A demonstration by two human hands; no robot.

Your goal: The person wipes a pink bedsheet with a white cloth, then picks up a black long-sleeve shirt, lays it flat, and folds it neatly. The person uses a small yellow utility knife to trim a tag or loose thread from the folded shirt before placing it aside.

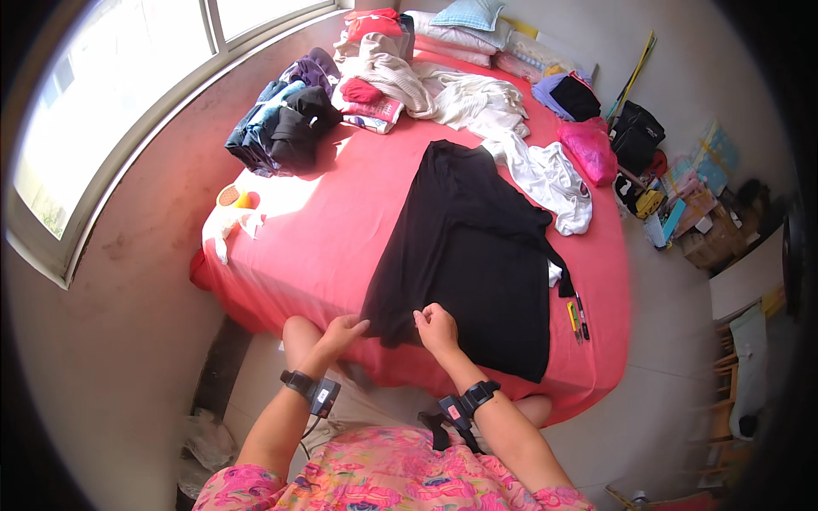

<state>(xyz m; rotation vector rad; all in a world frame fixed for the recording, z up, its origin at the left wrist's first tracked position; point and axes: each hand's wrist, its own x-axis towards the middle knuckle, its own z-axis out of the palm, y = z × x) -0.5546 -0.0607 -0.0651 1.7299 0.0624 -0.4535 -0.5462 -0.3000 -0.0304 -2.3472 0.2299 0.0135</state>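
Note:
A black long-sleeved top (492, 274) lies spread over the red bed sheet (326, 262), its hem towards me and hanging over the bed's near edge. Thumb and fingers of my left hand (344, 335) pinch the hem at its left corner. A short way to the right, my right hand (438, 327) is closed on the cloth near the hem, its fingers curled under. Between the two hands the fabric is slightly bunched. One sleeve (557, 259) runs down the right side, over a bit of white cloth (554, 274).
Right of the top lie a yellow cutter (574, 319) and a black pen (582, 316). White clothes (543, 175) and a pink plastic bag (588, 150) are beyond. Folded dark clothes (287, 121) are piled by the window. A woven-topped yellow item (231, 196) sits at left.

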